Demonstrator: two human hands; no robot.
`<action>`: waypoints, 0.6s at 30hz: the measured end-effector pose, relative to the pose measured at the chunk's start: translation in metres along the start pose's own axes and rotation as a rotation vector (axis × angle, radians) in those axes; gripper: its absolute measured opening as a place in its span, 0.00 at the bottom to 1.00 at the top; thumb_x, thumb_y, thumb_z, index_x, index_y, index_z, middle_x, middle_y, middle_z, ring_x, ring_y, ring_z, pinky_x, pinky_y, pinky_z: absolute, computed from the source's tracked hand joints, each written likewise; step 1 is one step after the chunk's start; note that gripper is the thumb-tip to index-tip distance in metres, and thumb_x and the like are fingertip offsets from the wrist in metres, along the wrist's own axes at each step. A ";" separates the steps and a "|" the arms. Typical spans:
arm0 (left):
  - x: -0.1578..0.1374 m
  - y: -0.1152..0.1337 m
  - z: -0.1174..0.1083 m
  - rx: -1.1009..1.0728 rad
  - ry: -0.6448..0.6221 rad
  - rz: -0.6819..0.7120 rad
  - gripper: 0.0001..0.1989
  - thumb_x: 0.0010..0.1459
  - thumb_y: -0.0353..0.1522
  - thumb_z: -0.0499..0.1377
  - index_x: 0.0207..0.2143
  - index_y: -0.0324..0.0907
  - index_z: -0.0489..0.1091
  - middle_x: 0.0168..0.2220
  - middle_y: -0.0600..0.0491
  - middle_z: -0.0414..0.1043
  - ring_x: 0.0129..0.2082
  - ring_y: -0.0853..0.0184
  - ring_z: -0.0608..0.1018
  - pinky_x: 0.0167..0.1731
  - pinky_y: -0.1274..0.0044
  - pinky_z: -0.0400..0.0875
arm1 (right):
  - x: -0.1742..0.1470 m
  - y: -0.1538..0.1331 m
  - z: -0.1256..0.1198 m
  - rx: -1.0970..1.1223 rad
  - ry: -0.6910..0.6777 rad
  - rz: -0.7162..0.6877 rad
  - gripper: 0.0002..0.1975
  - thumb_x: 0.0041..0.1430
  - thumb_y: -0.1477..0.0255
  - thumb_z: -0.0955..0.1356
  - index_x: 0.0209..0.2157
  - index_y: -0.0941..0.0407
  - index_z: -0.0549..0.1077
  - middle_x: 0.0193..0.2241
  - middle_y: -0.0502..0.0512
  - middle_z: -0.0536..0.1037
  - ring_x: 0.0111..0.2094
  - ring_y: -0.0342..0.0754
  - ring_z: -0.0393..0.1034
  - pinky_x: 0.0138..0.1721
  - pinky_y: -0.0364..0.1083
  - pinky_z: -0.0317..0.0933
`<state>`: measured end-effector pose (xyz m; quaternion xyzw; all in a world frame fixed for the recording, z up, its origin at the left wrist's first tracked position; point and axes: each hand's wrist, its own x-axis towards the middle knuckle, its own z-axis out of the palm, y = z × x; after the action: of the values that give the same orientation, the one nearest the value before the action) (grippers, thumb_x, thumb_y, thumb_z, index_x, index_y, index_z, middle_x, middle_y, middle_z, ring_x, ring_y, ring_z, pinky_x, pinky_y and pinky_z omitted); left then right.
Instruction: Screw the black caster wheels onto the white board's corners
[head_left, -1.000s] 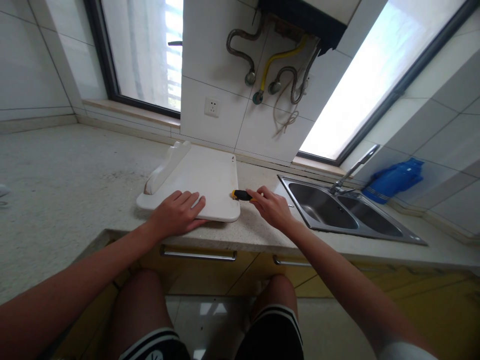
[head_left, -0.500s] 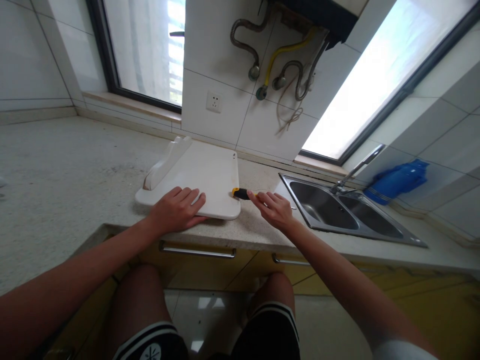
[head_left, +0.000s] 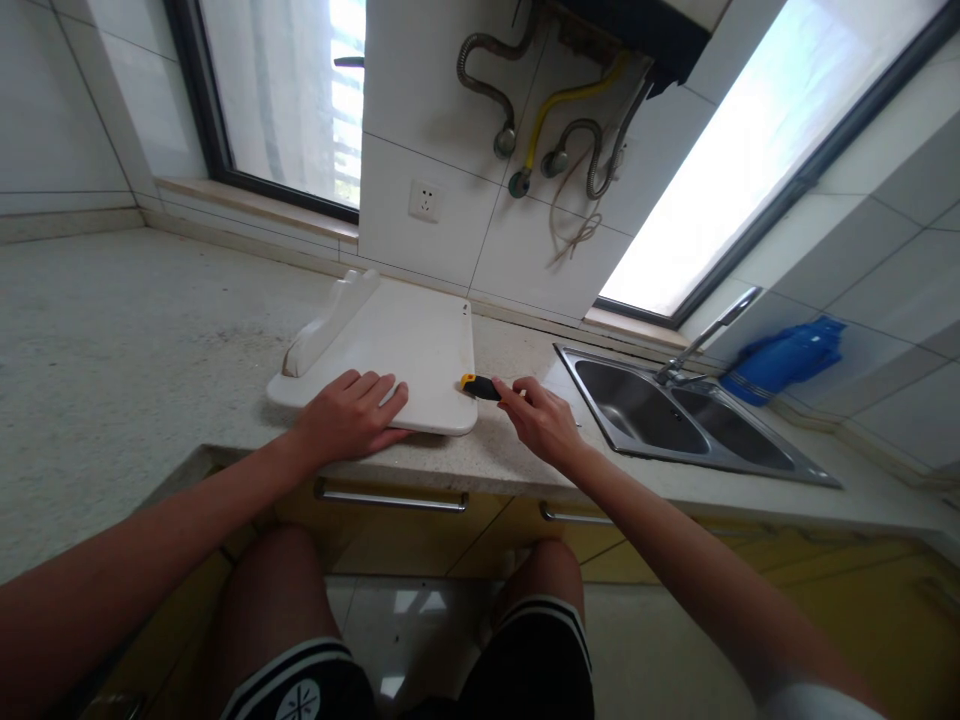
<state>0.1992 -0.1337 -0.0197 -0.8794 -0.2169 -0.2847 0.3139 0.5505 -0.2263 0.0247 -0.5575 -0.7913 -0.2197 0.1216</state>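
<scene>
A flat white board (head_left: 405, 340) with a raised, wavy-edged strip along its left side lies on the countertop. My left hand (head_left: 351, 412) grips its front edge, fingers bent over the top and thumb along the front side. In my closed right hand (head_left: 541, 420) is a hand tool with a black-and-yellow handle (head_left: 484, 387). Its yellow end meets the board's right edge near the front corner. I cannot make out any blade there.
The speckled stone countertop (head_left: 150, 330) runs along the tiled wall. A double steel sink (head_left: 637, 405) with a tap (head_left: 709, 335) sits to the right, beside a blue plastic bundle (head_left: 784, 360). A socket (head_left: 424, 200) and hoses (head_left: 559, 95) are on the wall. Drawer handles (head_left: 390, 498) stick out below.
The view has shifted slightly. The tool's yellow end has tilted a little at the board's right edge, and my right hand has turned slightly with it. My left hand stays on the board.
</scene>
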 end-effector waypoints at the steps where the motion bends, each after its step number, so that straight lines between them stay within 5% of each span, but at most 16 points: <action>1: 0.000 0.000 0.000 -0.022 0.003 -0.013 0.19 0.72 0.46 0.61 0.53 0.42 0.80 0.49 0.36 0.82 0.43 0.49 0.81 0.40 0.60 0.72 | 0.000 -0.002 -0.001 0.009 -0.007 0.009 0.23 0.82 0.64 0.60 0.70 0.50 0.74 0.50 0.62 0.80 0.38 0.48 0.72 0.41 0.47 0.66; 10: 0.002 0.000 -0.001 0.022 0.041 0.035 0.21 0.72 0.46 0.62 0.52 0.38 0.79 0.48 0.35 0.81 0.41 0.49 0.80 0.38 0.60 0.71 | 0.011 -0.008 -0.018 0.160 0.061 0.222 0.25 0.82 0.62 0.57 0.69 0.59 0.71 0.55 0.70 0.77 0.43 0.54 0.75 0.43 0.51 0.67; 15: 0.002 0.000 0.000 -0.071 0.040 -0.011 0.19 0.72 0.45 0.62 0.53 0.40 0.79 0.48 0.36 0.81 0.42 0.49 0.80 0.39 0.61 0.70 | 0.020 -0.007 -0.034 0.328 -0.106 0.148 0.17 0.81 0.67 0.59 0.60 0.52 0.75 0.43 0.55 0.83 0.40 0.49 0.77 0.43 0.46 0.65; 18: 0.003 0.000 0.000 -0.018 0.028 0.006 0.20 0.72 0.46 0.61 0.52 0.40 0.79 0.48 0.36 0.81 0.42 0.49 0.81 0.39 0.60 0.71 | 0.020 -0.011 -0.035 0.329 -0.154 0.156 0.17 0.80 0.68 0.60 0.58 0.50 0.77 0.47 0.56 0.84 0.43 0.50 0.77 0.42 0.46 0.62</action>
<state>0.2011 -0.1333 -0.0177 -0.8788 -0.2072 -0.2979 0.3100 0.5312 -0.2297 0.0617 -0.6050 -0.7778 -0.0339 0.1668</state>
